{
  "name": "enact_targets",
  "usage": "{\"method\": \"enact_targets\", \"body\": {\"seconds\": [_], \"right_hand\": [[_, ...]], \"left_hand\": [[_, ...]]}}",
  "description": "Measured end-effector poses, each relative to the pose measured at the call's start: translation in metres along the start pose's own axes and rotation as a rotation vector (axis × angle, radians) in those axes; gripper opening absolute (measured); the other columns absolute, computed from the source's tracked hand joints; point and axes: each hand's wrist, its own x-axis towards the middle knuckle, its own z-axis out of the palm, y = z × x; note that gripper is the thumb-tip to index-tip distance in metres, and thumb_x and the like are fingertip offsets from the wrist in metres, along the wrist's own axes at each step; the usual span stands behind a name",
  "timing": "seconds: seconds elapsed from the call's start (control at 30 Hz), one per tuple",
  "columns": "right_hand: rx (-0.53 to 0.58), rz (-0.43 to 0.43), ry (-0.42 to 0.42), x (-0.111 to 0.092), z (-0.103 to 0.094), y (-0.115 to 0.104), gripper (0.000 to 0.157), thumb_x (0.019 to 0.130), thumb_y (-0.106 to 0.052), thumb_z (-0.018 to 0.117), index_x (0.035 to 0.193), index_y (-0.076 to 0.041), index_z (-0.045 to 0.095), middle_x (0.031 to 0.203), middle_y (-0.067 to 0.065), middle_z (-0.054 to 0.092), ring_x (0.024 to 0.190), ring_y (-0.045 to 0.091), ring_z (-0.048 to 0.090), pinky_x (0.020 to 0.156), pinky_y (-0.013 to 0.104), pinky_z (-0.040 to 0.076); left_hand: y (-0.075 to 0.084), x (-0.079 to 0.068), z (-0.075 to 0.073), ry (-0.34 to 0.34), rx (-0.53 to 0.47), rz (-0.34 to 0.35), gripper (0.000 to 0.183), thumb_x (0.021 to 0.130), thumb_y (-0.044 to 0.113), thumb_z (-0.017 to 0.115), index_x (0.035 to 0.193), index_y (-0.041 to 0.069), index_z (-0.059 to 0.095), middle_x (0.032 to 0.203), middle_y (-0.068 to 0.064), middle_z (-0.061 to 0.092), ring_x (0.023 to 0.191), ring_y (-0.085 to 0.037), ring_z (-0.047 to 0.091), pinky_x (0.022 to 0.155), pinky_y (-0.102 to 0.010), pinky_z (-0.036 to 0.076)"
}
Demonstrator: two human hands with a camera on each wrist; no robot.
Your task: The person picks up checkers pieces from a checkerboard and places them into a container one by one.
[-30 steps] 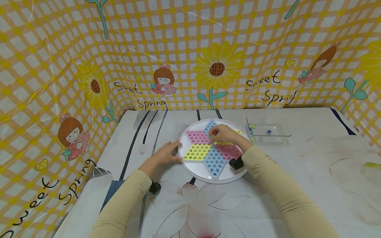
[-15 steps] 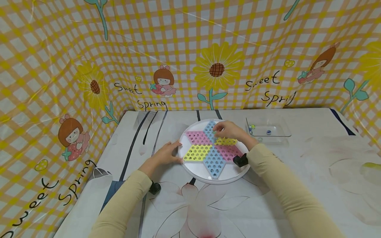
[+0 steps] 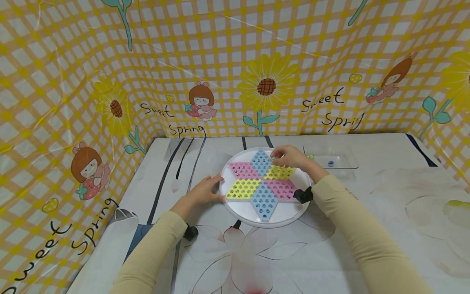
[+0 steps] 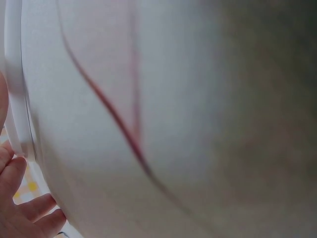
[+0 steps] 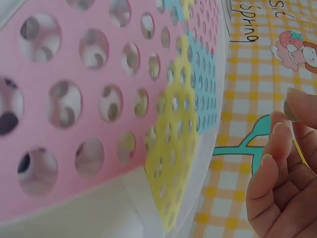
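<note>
A round white Chinese checkers board (image 3: 235, 212) with a pink, yellow and blue star of holes lies on the table. My left hand (image 3: 203, 190) rests at its left edge, thumb and fingers spread against the rim; in the left wrist view its fingers (image 4: 37, 208) are partly cut off by the frame. My right hand (image 3: 290, 157) hovers above the board's far right part, near the blue and yellow points. Between its thumb and forefinger it pinches a small greenish marble (image 5: 290, 109), mostly covered by the fingertips.
Behind and right of the board stands a clear plastic box (image 3: 349, 163) with a few marbles, among them a blue one (image 3: 331, 163). A white object (image 3: 125, 214) lies at the table's left side. Checked cloth (image 3: 227, 49) walls off the back and left.
My right hand has moved right and slightly back, from over the blue section toward the box, with the marble still pinched. The left hand stays at the board's rim.
</note>
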Motion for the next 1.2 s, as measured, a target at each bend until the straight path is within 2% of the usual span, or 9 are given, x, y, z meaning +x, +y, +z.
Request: {"method": "enact_targets", "body": {"seconds": [0.23,0.4,0.63,0.97,1.2], "right_hand": [[-0.001,0.001,0.023,-0.006,-0.013,0.003,0.025,0.088,-0.01,0.057,0.109,0.003,0.056,0.09,0.012,0.054,0.076,0.024,0.053,0.071,0.041,0.051],[-0.018,0.036,0.031,-0.009,-0.025,0.011,0.028,0.088,-0.011,0.058,0.112,0.003,0.055,0.091,0.011,0.053,0.077,0.023,0.053,0.07,0.036,0.05],[-0.04,0.083,0.053,-0.016,-0.04,0.023,0.03,0.089,-0.015,0.057,0.113,0.002,0.054,0.094,0.012,0.053,0.077,0.021,0.052,0.071,0.038,0.049],[-0.072,0.095,0.059,-0.031,-0.059,0.036,0.034,0.089,-0.015,0.056,0.116,0.005,0.051,0.092,0.012,0.053,0.079,0.022,0.052,0.067,0.033,0.049],[-0.102,0.132,0.074,-0.041,-0.071,0.047,0.036,0.089,-0.018,0.057,0.116,0.005,0.051,0.092,0.012,0.053,0.078,0.021,0.052,0.068,0.035,0.05]], "left_hand": [[0.0,0.0,-0.001,-0.001,-0.003,-0.001,0.081,0.073,0.04,0.073,0.139,0.011,0.037,0.15,-0.006,0.024,0.136,-0.04,0.019,0.11,-0.051,0.021],[0.001,-0.001,-0.002,-0.001,-0.001,-0.003,0.08,0.073,0.039,0.073,0.139,0.011,0.038,0.15,-0.005,0.024,0.136,-0.04,0.019,0.11,-0.051,0.021],[0.002,-0.001,-0.002,-0.003,-0.006,-0.01,0.081,0.073,0.04,0.073,0.139,0.012,0.037,0.151,-0.004,0.023,0.136,-0.039,0.019,0.11,-0.051,0.021],[0.002,-0.001,-0.002,-0.009,-0.01,-0.024,0.081,0.073,0.04,0.073,0.14,0.013,0.037,0.151,-0.003,0.023,0.137,-0.037,0.017,0.111,-0.049,0.019],[0.002,0.0,-0.002,-0.015,-0.002,-0.023,0.081,0.073,0.04,0.073,0.14,0.012,0.037,0.151,-0.003,0.023,0.137,-0.038,0.018,0.111,-0.048,0.02]]}}
